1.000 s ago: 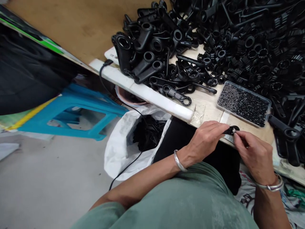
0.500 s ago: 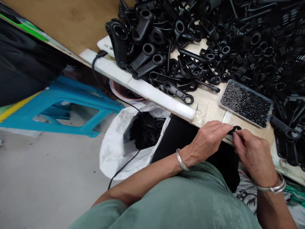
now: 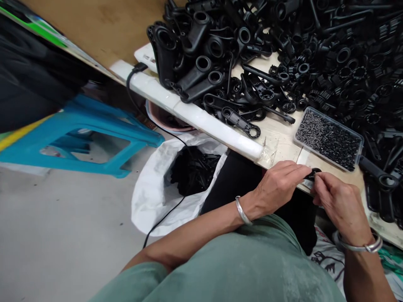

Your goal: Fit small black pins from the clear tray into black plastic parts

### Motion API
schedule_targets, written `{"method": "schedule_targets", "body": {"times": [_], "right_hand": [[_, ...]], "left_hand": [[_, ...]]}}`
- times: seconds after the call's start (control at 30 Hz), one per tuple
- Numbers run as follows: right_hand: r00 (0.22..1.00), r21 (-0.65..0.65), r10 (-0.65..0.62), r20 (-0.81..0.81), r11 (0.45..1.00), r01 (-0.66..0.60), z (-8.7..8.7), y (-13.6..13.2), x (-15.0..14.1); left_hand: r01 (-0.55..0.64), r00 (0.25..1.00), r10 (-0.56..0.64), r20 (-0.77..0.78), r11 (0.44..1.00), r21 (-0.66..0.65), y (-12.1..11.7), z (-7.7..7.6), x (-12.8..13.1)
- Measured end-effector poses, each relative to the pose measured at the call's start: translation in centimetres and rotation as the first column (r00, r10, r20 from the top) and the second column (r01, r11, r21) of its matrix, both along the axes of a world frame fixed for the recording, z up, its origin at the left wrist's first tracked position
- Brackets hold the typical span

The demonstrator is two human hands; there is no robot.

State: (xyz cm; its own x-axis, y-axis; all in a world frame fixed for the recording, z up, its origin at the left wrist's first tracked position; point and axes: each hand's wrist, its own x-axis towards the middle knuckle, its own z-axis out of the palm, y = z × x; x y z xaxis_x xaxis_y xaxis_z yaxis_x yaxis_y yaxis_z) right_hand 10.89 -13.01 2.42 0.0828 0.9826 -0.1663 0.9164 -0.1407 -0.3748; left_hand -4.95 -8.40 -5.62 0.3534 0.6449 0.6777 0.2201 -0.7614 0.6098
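Observation:
My left hand and my right hand meet at the near edge of the wooden table. Between their fingertips they pinch a small black plastic part, mostly hidden by the fingers. Each wrist wears a silver bangle. Just beyond the hands stands a clear tray of small black screws. A long black plastic lever lies loose near the table edge.
A big heap of black plastic arms and rings covers the table's far side. Below the table edge a white sack holds more black parts. A blue plastic stool stands on the grey floor at left. A black cable hangs down.
The view has shifted slightly. Both hands stay together on the small part, with the right hand's fingers closing a little more over it.

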Motion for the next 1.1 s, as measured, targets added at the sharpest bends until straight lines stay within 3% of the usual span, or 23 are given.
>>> {"method": "schedule_targets", "body": {"times": [0.13,0.2,0.27,0.37,0.47,0.57,0.63,0.67,0.73,0.8,0.97,1.1], "right_hand": [[0.997,-0.023,0.079,0.022,0.997,-0.078,0.3,0.7,0.4],[0.982,-0.040,0.152,0.108,0.988,-0.149,0.3,0.9,0.2],[0.933,-0.049,0.198,0.299,0.980,-0.192,0.1,0.7,-0.8],[0.788,-0.029,0.160,0.594,0.984,-0.178,-0.2,0.4,-3.3],[0.751,0.007,0.100,0.652,0.990,-0.137,-0.4,0.4,-4.5],[0.910,-0.012,0.050,0.412,0.999,-0.049,-0.4,0.8,-2.8],[1.000,-0.062,-0.015,0.020,0.998,0.016,-0.7,0.7,-0.8],[0.982,-0.078,-0.070,-0.178,0.995,0.057,-0.9,0.5,0.1],[0.874,-0.059,-0.170,-0.455,0.985,0.161,-1.4,-0.1,1.4],[0.770,-0.017,-0.234,-0.594,0.960,0.278,-1.9,-0.8,1.8],[0.569,0.006,-0.277,-0.774,0.896,0.444,-2.5,-1.9,0.2],[0.326,-0.047,-0.257,-0.910,0.843,0.536,-2.7,-1.7,-1.2]], "left_hand": [[0.002,1.000,-0.002,-0.003,1.000,-0.020,0.0,-0.1,0.0],[0.007,1.000,-0.007,0.005,1.000,-0.031,-0.1,-0.2,0.0],[0.007,1.000,-0.006,0.031,0.999,-0.034,-0.2,-0.3,0.1],[-0.012,0.997,0.016,0.079,0.999,-0.045,-0.3,-0.2,0.2],[-0.015,0.996,0.020,0.091,0.998,-0.055,-0.3,-0.2,0.3],[-0.021,0.995,0.024,0.095,0.999,-0.037,-0.2,-0.1,0.3],[-0.026,0.995,0.030,0.099,0.999,-0.036,-0.2,-0.1,0.3],[-0.028,0.995,0.032,0.099,0.999,-0.039,-0.3,-0.1,0.2],[-0.032,0.994,0.036,0.101,0.999,-0.042,-0.4,0.1,0.1],[-0.049,0.992,0.053,0.115,0.998,-0.042,-0.6,0.3,0.1],[-0.067,0.987,0.069,0.148,0.998,-0.017,-1.0,1.2,0.2],[-0.073,0.982,0.063,0.177,0.996,0.049,-1.3,1.6,0.2]]}}
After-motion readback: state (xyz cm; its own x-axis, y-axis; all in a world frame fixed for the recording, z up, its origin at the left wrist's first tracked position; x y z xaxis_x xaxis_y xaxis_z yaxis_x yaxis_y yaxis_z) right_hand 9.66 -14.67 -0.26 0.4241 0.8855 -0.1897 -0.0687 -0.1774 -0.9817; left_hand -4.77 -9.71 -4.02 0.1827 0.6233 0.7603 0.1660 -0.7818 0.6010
